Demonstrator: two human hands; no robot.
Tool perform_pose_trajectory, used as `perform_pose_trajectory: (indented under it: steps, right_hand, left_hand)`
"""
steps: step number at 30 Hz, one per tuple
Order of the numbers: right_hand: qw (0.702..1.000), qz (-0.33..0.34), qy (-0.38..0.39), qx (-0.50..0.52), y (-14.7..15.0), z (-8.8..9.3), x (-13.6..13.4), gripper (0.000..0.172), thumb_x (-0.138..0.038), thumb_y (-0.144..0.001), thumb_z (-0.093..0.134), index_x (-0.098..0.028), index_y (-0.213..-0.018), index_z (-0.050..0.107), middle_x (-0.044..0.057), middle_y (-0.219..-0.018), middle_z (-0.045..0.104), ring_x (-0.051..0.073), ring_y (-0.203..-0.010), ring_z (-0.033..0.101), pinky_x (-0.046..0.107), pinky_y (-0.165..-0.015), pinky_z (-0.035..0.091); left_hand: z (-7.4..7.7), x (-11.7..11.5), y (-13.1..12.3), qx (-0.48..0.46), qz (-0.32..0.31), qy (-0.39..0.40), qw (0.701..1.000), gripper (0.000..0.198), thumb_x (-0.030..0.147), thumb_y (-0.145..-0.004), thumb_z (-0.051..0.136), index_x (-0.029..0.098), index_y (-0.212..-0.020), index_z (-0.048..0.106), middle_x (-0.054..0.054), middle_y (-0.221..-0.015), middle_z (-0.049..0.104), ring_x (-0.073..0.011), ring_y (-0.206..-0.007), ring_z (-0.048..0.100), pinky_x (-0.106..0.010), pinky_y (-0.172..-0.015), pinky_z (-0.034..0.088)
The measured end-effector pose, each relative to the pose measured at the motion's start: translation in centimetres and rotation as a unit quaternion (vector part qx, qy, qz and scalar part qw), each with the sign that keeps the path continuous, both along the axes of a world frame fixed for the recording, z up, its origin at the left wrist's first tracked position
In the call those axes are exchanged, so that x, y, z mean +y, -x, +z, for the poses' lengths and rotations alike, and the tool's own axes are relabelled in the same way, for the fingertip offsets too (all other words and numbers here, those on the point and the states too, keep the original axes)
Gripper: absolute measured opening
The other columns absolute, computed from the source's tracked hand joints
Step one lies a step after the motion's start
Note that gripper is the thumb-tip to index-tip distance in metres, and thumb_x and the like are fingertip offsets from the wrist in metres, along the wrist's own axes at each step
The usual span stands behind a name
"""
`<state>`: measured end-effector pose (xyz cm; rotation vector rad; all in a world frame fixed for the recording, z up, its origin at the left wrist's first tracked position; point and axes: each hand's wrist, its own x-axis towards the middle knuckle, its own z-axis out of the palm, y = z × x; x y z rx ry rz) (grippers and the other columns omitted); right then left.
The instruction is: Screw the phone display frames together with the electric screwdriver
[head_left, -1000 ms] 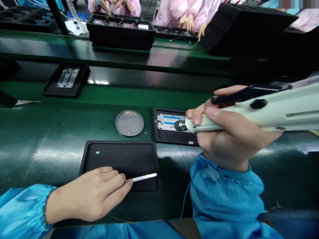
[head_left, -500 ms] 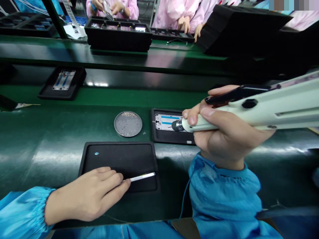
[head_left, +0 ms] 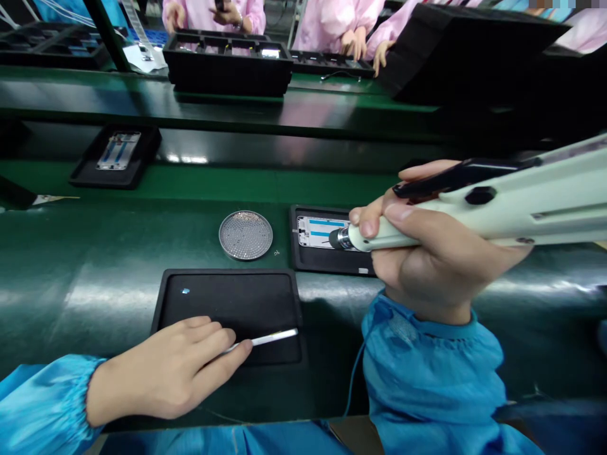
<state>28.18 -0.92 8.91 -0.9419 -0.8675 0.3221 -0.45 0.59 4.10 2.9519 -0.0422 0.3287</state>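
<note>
My right hand (head_left: 436, 246) is wrapped round a pale green electric screwdriver (head_left: 512, 208), whose tip points left over a tray. In that right-hand black tray (head_left: 327, 260) lies a white phone frame (head_left: 310, 232) with blue strips, partly hidden by the tool. My left hand (head_left: 175, 363) grips a thin, silvery, phone-like piece (head_left: 275, 337), tilted so that its edge faces me. This piece is over the near black tray (head_left: 227, 303), which also holds a small bluish scrap (head_left: 185, 291). The left fingers hide much of the piece.
A round metal dish (head_left: 245, 236) of small screws stands between the trays. Farther left, a black tray (head_left: 149, 145) holds another phone frame (head_left: 118, 151). Beyond the green bench are a compartmented black box (head_left: 230, 72), a large black box (head_left: 465, 57) and co-workers in pink sleeves (head_left: 327, 25).
The view has shifted slightly. Both my hands keep nearly the same pose and grip. Across the bench, a co-worker's hands have moved apart above the compartmented box.
</note>
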Motion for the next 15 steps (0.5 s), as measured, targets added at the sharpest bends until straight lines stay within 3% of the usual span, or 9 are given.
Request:
perform_pose_trajectory:
  steps: [15]
  right_hand:
    - [1.0, -0.006, 0.004, 0.002, 0.08, -0.35, 0.13, 0.021, -0.008, -0.058, 0.059, -0.021, -0.074, 0.067, -0.006, -0.056, 0.053, 0.014, -0.04, 0.052, 0.035, -0.043, 0.042]
  left_hand:
    - [-0.33, -0.09, -0.04, 0.008, 0.004, -0.002, 1.0, 0.043, 0.001, -0.093, 0.035, 0.005, -0.13, 0.056, -0.015, -0.098, 0.066, -0.0228, -0.083, 0.063, -0.038, -0.075, 0.058]
